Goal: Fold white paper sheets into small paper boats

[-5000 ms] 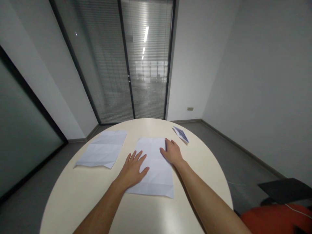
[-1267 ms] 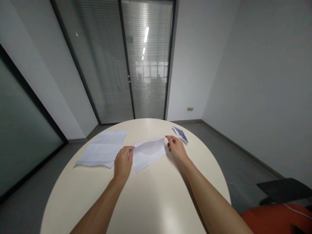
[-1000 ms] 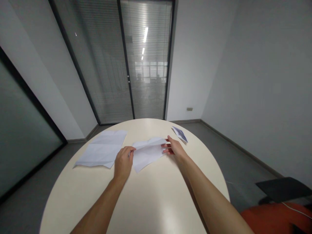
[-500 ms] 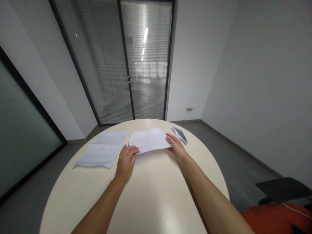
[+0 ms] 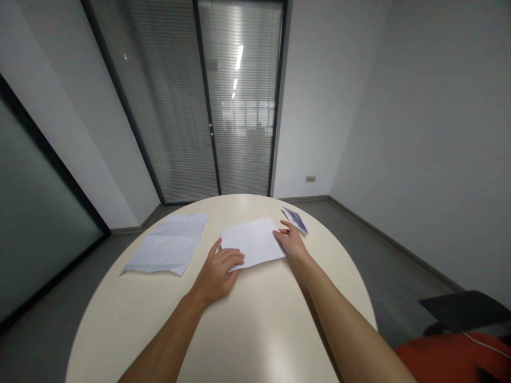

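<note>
Folded white sheet (image 5: 253, 242) now sits lower and flatter than half a sec ago: its near edge has come twd the person, and the under layer that stuck out below it no longer shows. L hand (image 5: 217, 271) has shifted a bit right w/ it and turned palm down; R hand (image 5: 293, 242) has stayed in abt the same spot, by the sheet's right edge. Sheet lies mid-table btwn the 2 hands, slightly askew, its far edge slanting up to the right. L hand is loosely open, fingers laid over the near left corner, one finger sticking out apart from the rest along the left edge; no grip seen. R hand is approx half open, one digit at the right edge of the sheet, another stretched out above it; can't tell if it pinches the paper. Creased white sheet (image 5: 165, 244) lies open to the left, well apart from the folded one, w/ its near right corner bent. Small folded paper w/ dark printing (image 5: 296, 219) lies at far right, just beyond R hand's fingers. All 3 are on a round cream table (image 5: 239, 335). Behind: glass panels w/ blinds (image 5: 241, 159); low on the wall, a small plate (image 5: 311, 179); bottom right, a red seat (image 5: 443, 359), partly cut off
</note>
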`<state>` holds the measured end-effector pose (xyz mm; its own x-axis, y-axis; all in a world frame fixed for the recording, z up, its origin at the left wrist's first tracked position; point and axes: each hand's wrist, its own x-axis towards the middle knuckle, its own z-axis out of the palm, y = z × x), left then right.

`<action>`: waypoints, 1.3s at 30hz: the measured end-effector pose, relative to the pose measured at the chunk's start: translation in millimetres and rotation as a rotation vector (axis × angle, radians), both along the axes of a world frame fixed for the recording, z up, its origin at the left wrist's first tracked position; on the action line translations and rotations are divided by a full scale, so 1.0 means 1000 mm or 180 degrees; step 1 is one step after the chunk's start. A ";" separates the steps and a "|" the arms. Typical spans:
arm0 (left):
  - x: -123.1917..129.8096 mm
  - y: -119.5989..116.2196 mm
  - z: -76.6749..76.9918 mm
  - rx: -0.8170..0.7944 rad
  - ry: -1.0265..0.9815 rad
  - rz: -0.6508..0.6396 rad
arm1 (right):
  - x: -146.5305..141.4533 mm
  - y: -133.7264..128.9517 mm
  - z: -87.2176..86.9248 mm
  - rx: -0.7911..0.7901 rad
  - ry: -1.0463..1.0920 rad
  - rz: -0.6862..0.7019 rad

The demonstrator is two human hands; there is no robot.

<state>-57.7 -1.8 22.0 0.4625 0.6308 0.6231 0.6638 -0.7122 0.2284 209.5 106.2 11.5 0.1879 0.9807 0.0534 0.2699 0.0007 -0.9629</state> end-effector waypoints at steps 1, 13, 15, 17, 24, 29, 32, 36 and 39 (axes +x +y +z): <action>0.001 -0.002 0.002 -0.0100 -0.0003 -0.0045 | 0.002 0.000 -0.004 -0.0024 -0.0315 -0.0031; 0.003 0.001 -0.014 -0.0979 0.0456 0.0211 | -0.014 -0.031 0.022 0.0279 -0.2472 0.0038; 0.003 0.002 -0.019 -0.1080 0.0600 0.0255 | -0.023 -0.036 0.023 0.0634 -0.2377 0.0536; 0.004 0.002 -0.023 -0.1130 0.0696 0.0220 | -0.032 -0.041 0.019 0.1092 -0.2317 0.1341; 0.004 0.004 -0.031 -0.1110 0.0769 0.0411 | -0.042 -0.050 -0.004 0.0786 -0.2732 0.2315; 0.008 0.004 -0.025 -0.1438 0.1023 0.0999 | -0.038 -0.050 0.001 0.0322 -0.2898 0.2204; 0.010 0.002 -0.019 -0.1566 0.1210 0.1251 | -0.040 -0.054 0.004 0.0200 -0.2973 0.2284; 0.010 0.001 -0.016 -0.1564 0.1253 0.1430 | -0.043 -0.057 0.006 0.0176 -0.3026 0.2268; 0.010 0.001 -0.017 -0.1539 0.1244 0.1553 | -0.043 -0.057 0.006 0.0187 -0.3023 0.2260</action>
<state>-47.5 -0.3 5.1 0.1928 0.9782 0.0775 0.9716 -0.2013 0.1241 166.2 48.7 17.6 -0.5362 0.8409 -0.0739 0.7974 0.4759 -0.3710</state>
